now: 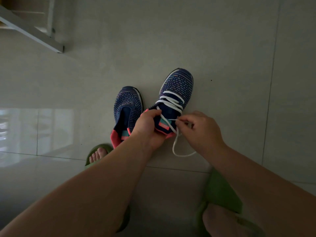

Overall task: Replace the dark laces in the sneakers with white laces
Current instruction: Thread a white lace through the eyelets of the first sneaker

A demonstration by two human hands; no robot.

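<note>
On the tiled floor [222, 48] two navy knit sneakers stand side by side, toes pointing away from the person. Taking the laced sneaker [177, 93] as the landmark: the bare sneaker [127, 106] sits just beside it on its left and shows no lace at all, dark or white. A white lace [171, 100] crosses the landmark shoe in several rows up to the tongue, so the step in hand looks like finishing its top eyelets; the second shoe is not yet begun.

The left hand [147, 129] comes in from the near side of the landmark shoe, its grip clamped on the pink collar, thumb over the tongue edge, steadying the shoe. The right hand [200, 129] hovers just right of the collar, fingers curled, its grip pinched together on the thin lace end by the tongue. A slack loop of lace trails onto the floor nearer the person.

The next move probably calls for drawing that slack through evenly, while the left hand keeps the shoe from sliding.
</note>
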